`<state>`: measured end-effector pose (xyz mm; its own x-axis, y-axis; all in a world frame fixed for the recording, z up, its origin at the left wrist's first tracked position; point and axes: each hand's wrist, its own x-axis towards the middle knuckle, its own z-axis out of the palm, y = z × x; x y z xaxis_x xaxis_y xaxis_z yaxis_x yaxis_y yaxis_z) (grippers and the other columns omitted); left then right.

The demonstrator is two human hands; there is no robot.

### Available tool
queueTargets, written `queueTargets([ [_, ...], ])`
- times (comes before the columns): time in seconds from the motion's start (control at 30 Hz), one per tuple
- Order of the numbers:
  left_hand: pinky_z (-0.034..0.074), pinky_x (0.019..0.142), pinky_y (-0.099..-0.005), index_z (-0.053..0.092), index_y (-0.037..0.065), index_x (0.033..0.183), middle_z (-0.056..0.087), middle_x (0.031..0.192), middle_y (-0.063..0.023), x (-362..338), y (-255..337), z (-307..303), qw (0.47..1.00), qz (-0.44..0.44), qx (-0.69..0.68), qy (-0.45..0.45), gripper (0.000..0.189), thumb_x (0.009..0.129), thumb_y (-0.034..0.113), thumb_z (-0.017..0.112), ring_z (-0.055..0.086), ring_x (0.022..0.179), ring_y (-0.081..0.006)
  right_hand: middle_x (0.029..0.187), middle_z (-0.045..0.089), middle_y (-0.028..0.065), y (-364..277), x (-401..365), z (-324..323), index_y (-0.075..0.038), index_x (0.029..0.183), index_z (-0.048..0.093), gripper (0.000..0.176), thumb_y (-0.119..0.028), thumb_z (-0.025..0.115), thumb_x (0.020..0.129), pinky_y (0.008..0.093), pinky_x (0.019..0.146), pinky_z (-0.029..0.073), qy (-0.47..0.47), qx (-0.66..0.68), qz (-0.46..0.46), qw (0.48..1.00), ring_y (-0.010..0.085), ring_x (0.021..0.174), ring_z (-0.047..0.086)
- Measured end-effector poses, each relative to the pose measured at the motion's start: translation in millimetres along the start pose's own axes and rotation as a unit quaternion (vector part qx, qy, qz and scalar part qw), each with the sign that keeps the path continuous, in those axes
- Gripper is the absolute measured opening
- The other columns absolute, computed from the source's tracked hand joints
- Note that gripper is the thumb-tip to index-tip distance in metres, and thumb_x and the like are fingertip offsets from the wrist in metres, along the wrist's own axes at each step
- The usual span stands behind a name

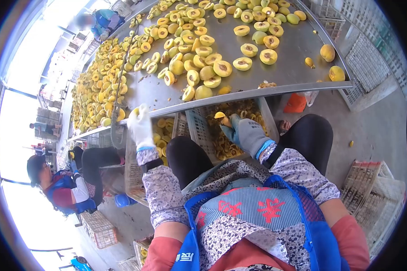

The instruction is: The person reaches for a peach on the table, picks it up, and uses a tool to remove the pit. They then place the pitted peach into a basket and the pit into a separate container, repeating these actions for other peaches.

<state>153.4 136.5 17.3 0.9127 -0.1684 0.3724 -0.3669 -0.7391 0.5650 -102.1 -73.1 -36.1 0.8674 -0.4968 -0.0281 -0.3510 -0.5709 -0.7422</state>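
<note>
My left hand [141, 126], in a white glove, is raised at the table's near edge beside a metal divider bar [121, 81]. A yellowish spot shows at its fingertips, but blur hides the fingers, so I cannot tell if they hold anything. My right hand [248, 133], in a grey and blue glove, is closed round a small tool with a brown handle [226, 121]. At the tool's tip is a yellow peach piece [220, 115]. Below it stands a crate [200, 128] of peach scraps. Cut peach halves [222, 68] cover much of the metal table [298, 65].
Left of the divider lies a dense pile of peach halves [94, 88]. Another crate [133, 167] holds halves by my left knee. A seated co-worker [68, 185] is at left, another person [105, 22] at the far end. Stacked crates [371, 194] stand at right.
</note>
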Motion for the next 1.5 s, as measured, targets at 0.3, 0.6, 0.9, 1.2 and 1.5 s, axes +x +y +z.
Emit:
queueTargets([
  [0.3, 0.041, 0.096, -0.0455, 0.067, 0.007, 0.097, 0.068, 0.108, -0.016, -7, 98, 83, 0.945, 0.077, 0.174, -0.266, 0.058, 0.084, 0.063, 0.055, 0.059, 0.109, -0.034, 0.082, 0.069, 0.0195, 27, 3, 14, -0.003, 0.107, 0.065, 0.049, -0.049, 0.058, 0.092, 0.0465, 0.066, 0.054, -0.086, 0.058, 0.064, 0.993, 0.0358, 0.075, 0.069],
  [0.6, 0.053, 0.082, -0.0377, 0.061, 0.003, 0.112, 0.07, 0.1, -0.0151, -39, 106, 97, 0.954, 0.181, -0.191, -0.147, 0.043, 0.081, 0.029, 0.075, 0.068, 0.089, -0.0293, 0.063, 0.049, -0.0012, -14, 6, -1, -0.01, 0.085, 0.055, 0.045, -0.053, 0.05, 0.099, 0.0255, 0.039, 0.034, -0.068, 0.394, -0.108, 0.91, 0.0075, 0.049, 0.046],
  [0.9, 0.052, 0.091, -0.0315, 0.058, -0.002, 0.123, 0.067, 0.113, -0.0125, -74, 146, 49, 0.753, -0.079, -0.581, -0.299, 0.035, 0.089, 0.004, 0.065, 0.065, 0.102, -0.0203, 0.087, 0.069, 0.0215, -15, 21, -1, 0.0, 0.102, 0.063, 0.035, -0.033, 0.053, 0.102, 0.0419, 0.07, 0.051, 0.089, 0.34, -0.068, 0.934, 0.0381, 0.081, 0.068],
  [1.2, 0.053, 0.09, -0.0343, 0.059, -0.001, 0.122, 0.066, 0.116, -0.0183, -97, 136, 68, 0.905, 0.298, -0.291, -0.086, 0.039, 0.084, -0.005, 0.064, 0.066, 0.104, -0.0259, 0.084, 0.067, 0.0102, -5, 22, 3, 0.002, 0.112, 0.062, 0.031, -0.027, 0.054, 0.102, 0.0343, 0.072, 0.051, 0.059, 0.254, -0.057, 0.964, 0.0148, 0.079, 0.062],
  [1.5, 0.054, 0.085, -0.0335, 0.059, -0.005, 0.115, 0.071, 0.093, -0.0131, -104, 144, 65, 0.917, 0.291, -0.257, -0.09, 0.033, 0.084, 0.004, 0.067, 0.069, 0.093, -0.0261, 0.103, 0.067, 0.0274, -16, 15, 6, -0.001, 0.119, 0.061, 0.054, -0.049, 0.047, 0.101, 0.042, 0.084, 0.051, -0.011, 0.36, -0.036, 0.932, 0.0422, 0.101, 0.065],
])
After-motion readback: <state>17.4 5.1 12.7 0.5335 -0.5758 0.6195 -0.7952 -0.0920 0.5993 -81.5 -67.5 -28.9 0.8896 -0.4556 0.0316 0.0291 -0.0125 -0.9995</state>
